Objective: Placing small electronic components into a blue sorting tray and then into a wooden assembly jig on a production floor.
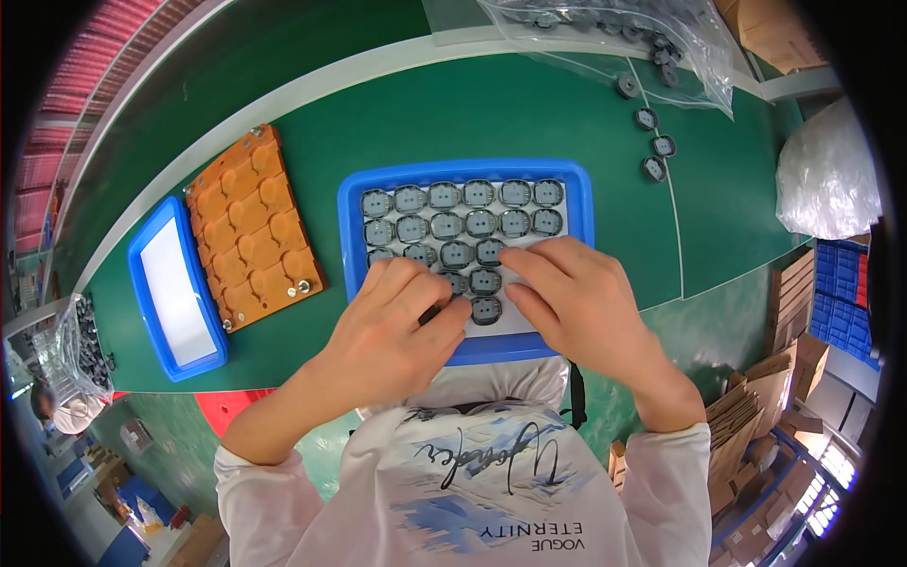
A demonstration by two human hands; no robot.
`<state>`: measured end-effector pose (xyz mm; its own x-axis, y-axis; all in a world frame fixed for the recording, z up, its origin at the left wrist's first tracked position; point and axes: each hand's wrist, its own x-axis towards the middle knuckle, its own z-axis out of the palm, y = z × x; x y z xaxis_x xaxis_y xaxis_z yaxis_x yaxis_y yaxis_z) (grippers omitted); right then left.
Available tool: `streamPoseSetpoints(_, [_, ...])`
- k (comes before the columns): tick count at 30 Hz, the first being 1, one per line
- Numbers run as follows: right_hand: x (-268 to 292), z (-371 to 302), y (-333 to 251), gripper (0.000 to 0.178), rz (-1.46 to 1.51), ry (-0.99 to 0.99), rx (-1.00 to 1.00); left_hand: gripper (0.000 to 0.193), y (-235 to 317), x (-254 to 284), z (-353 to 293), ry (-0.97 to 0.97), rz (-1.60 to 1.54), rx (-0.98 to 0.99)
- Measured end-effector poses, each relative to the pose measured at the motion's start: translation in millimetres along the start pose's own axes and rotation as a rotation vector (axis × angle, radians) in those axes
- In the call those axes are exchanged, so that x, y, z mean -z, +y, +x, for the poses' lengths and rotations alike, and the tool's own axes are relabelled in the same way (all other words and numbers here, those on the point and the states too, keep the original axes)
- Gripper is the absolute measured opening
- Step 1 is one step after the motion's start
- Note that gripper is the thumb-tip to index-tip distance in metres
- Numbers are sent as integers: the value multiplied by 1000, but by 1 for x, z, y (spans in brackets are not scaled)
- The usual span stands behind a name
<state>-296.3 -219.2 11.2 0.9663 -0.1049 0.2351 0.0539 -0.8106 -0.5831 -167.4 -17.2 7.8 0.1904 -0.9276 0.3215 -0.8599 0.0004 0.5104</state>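
Note:
Small grey parts, rounded-square with dark rims, lie in rows on a white sheet in a blue tray. My left hand is over the tray's lower left, its fingers curled down among the parts. What its fingertips hold, if anything, is hidden behind them. Over the lower right is my right hand. Its index fingertip touches a grey part at the right of the third row, and the thumb is apart from the index finger, beside the lower parts. Some parts are covered by my hands.
An orange moulded fixture with round recesses and a smaller blue tray lie on the green table at left. Several loose grey parts and a clear bag of parts are at the far right. Cardboard stands beyond the table's right edge.

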Motion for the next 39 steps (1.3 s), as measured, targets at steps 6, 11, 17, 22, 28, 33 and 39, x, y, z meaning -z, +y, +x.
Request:
streamPoseSetpoints(6, [-11, 5, 0, 26, 3, -51, 39, 35, -4, 8, -4, 12, 0, 26])
streamPoseSetpoints(11, [-11, 5, -1, 26, 7, -35, 32, 37, -9, 17, -18, 17, 28, 129])
streamPoseSetpoints(17, [-13, 6, -2, 27, 10, -56, 22, 40, -12, 19, -23, -23, 38, 138])
streamPoseSetpoints(22, [-8, 5, -5, 29, 29, -69, 11, 39, -16, 21, -26, -32, 55, 86])
streamPoseSetpoints(28, [-6, -1, -6, 32, 52, -77, 0, 37, -11, 20, -23, -36, 53, 107])
streamPoseSetpoints(33, [-3, -5, -12, 39, 27, -165, 9, 38, -16, 20, -25, -33, 49, 102])
streamPoseSetpoints(39, [-12, -4, -14, 37, 16, -141, 23, 39, -14, 18, -23, -26, 54, 98])
